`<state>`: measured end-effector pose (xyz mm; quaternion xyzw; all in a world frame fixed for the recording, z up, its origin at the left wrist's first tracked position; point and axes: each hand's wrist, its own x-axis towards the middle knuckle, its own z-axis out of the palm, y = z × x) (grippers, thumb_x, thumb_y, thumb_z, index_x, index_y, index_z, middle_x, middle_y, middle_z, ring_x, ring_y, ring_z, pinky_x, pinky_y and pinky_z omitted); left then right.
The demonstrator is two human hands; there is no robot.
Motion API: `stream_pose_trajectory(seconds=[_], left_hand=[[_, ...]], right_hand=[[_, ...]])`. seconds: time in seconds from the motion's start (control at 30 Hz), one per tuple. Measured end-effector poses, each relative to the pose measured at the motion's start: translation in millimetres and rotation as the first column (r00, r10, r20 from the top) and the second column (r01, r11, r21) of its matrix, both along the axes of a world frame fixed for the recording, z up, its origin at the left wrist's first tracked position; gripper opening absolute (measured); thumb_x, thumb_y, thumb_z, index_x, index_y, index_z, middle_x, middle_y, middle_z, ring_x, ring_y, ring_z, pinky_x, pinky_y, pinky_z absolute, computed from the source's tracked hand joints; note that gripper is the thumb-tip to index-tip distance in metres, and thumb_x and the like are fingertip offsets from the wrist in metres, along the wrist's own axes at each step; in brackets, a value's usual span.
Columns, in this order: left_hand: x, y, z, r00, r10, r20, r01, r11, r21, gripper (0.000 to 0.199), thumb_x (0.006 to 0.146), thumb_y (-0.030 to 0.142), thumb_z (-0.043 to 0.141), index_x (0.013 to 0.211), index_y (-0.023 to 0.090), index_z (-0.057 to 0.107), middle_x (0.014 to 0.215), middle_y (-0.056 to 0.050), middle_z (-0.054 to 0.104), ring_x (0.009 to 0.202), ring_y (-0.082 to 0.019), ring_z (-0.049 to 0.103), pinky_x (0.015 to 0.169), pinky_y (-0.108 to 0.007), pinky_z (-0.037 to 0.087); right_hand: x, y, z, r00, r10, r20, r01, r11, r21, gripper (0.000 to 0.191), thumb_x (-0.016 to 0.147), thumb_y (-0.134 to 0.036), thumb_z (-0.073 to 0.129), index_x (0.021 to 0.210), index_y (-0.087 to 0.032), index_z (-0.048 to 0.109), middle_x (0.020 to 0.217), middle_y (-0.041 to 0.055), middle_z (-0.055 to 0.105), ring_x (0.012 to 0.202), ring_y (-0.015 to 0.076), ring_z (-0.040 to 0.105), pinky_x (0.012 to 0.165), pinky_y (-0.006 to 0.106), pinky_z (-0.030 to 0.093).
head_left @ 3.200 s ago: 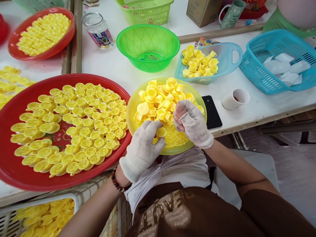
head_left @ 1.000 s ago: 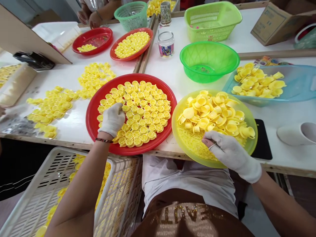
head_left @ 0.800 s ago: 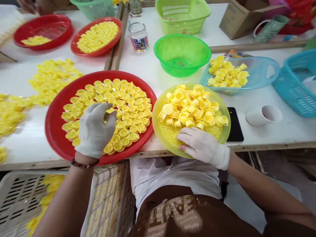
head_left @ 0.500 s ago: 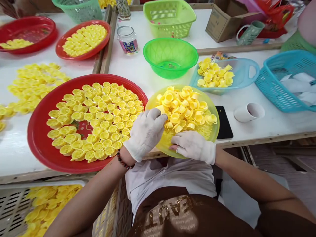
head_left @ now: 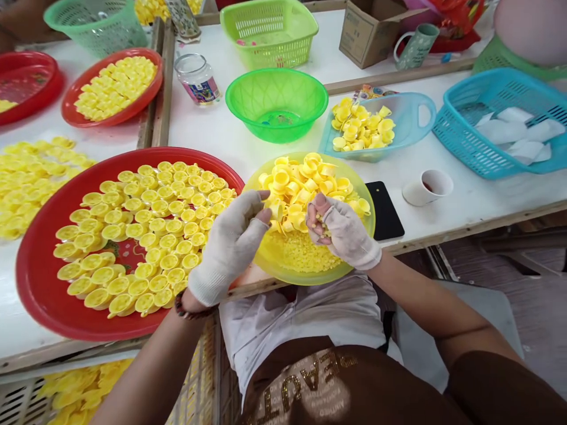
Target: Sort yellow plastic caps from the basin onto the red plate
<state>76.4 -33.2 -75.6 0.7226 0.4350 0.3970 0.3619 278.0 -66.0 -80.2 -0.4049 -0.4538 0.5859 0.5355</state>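
My left hand (head_left: pixel 230 242), in a white glove with bare fingertips, is at the left rim of the yellow bowl (head_left: pixel 305 278). Its thumb and forefinger pinch a small yellow toy cup (head_left: pixel 275 210). On the bowl's right side my right hand (head_left: pixel 343 227), gloved the same way, is curled palm-up around tiny yellow pellets (head_left: pixel 319 225). Inside the bowl, a heap of yellow cups (head_left: pixel 305 177) lies behind a layer of loose yellow pellets (head_left: pixel 305 251). Left of it, a large red tray (head_left: pixel 38 289) carries rows of filled yellow cups (head_left: pixel 155 227).
Behind the bowl stand a green basin (head_left: pixel 277 133) and a light-blue scoop tray (head_left: pixel 403 118) of yellow cups. To the right are a black phone (head_left: pixel 384 212), a white paper cup (head_left: pixel 420 193) and a blue basket (head_left: pixel 469 147). A glass jar (head_left: pixel 197 79) stands farther back.
My right hand has risen from the pellets and turned palm-up with some in its fingers. My left hand has drawn back leftward from the heap with a cup. The view has shifted right.
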Motion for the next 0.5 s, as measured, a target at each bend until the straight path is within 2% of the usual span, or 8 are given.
stream_pose_trajectory(seconds=[0.03, 0.1, 0.17, 0.23, 0.3, 0.4, 0.5], left_hand=[[2, -7, -1.5, 0.993, -0.046, 0.110, 0.063, 0.986, -0.156, 0.040, 0.097, 0.038, 0.058, 0.130, 0.016, 0.062, 0.100, -0.008, 0.073, 0.079, -0.018, 0.070, 0.077, -0.033, 0.059], [9, -17, -7.0, 0.951, -0.092, 0.294, 0.209, 0.893, -0.398, 0.042, 0.095, 0.040, 0.061, 0.129, 0.016, 0.062, 0.093, -0.006, 0.072, 0.075, -0.017, 0.072, 0.074, -0.032, 0.061], [18, -21, -14.3, 0.903, -0.094, 0.418, 0.323, 0.792, -0.519, 0.043, 0.092, 0.040, 0.066, 0.128, 0.017, 0.063, 0.096, -0.006, 0.072, 0.076, -0.017, 0.073, 0.074, -0.031, 0.063], [26, -23, -20.8, 0.861, -0.085, 0.501, 0.396, 0.731, -0.556, 0.041, 0.090, 0.037, 0.069, 0.126, 0.019, 0.063, 0.105, -0.007, 0.072, 0.078, -0.017, 0.074, 0.076, -0.031, 0.064], [31, -22, -24.7, 0.829, -0.093, 0.551, 0.442, 0.711, -0.546, 0.036, 0.090, 0.036, 0.069, 0.122, 0.019, 0.065, 0.112, -0.008, 0.071, 0.082, -0.018, 0.075, 0.078, -0.032, 0.065], [32, -22, -25.6, 0.798, -0.154, 0.582, 0.493, 0.722, -0.485, 0.034, 0.088, 0.035, 0.071, 0.118, 0.019, 0.067, 0.113, -0.008, 0.072, 0.091, -0.020, 0.074, 0.081, -0.034, 0.064], [32, -25, -24.3, 0.820, -0.219, 0.528, 0.480, 0.765, -0.430, 0.037, 0.085, 0.036, 0.075, 0.118, 0.019, 0.068, 0.110, -0.008, 0.073, 0.094, -0.021, 0.071, 0.081, -0.034, 0.062]], right_hand=[[-3, 2, 3.0, 0.999, -0.035, -0.033, 0.036, 0.999, 0.029, 0.052, 0.091, -0.070, 0.059, 0.072, -0.022, 0.050, 0.061, -0.0056, 0.041, 0.043, 0.0070, 0.032, 0.038, 0.024, 0.022], [-11, 5, 8.8, 0.993, -0.100, -0.061, 0.105, 0.989, 0.102, 0.053, 0.092, -0.073, 0.055, 0.073, -0.024, 0.049, 0.060, -0.0056, 0.038, 0.044, 0.0080, 0.033, 0.039, 0.025, 0.025], [-18, 10, 12.6, 0.985, -0.160, -0.062, 0.168, 0.970, 0.174, 0.054, 0.093, -0.075, 0.050, 0.075, -0.025, 0.048, 0.060, -0.0053, 0.038, 0.045, 0.0089, 0.033, 0.041, 0.027, 0.029], [-23, 13, 13.3, 0.978, -0.197, -0.064, 0.207, 0.953, 0.223, 0.054, 0.094, -0.076, 0.049, 0.077, -0.025, 0.048, 0.061, -0.0051, 0.039, 0.046, 0.0093, 0.034, 0.043, 0.027, 0.033], [-26, 15, 11.9, 0.974, -0.214, -0.070, 0.225, 0.944, 0.241, 0.053, 0.094, -0.076, 0.049, 0.079, -0.025, 0.048, 0.062, -0.0052, 0.040, 0.047, 0.0094, 0.035, 0.045, 0.028, 0.034], [-26, 15, 9.2, 0.971, -0.229, -0.060, 0.237, 0.944, 0.229, 0.052, 0.093, -0.076, 0.049, 0.081, -0.025, 0.047, 0.063, -0.0056, 0.041, 0.048, 0.0097, 0.037, 0.047, 0.028, 0.037], [-26, 13, 8.4, 0.970, -0.240, -0.042, 0.244, 0.944, 0.222, 0.052, 0.094, -0.077, 0.047, 0.082, -0.026, 0.047, 0.063, -0.0055, 0.041, 0.049, 0.0103, 0.038, 0.048, 0.028, 0.038]])
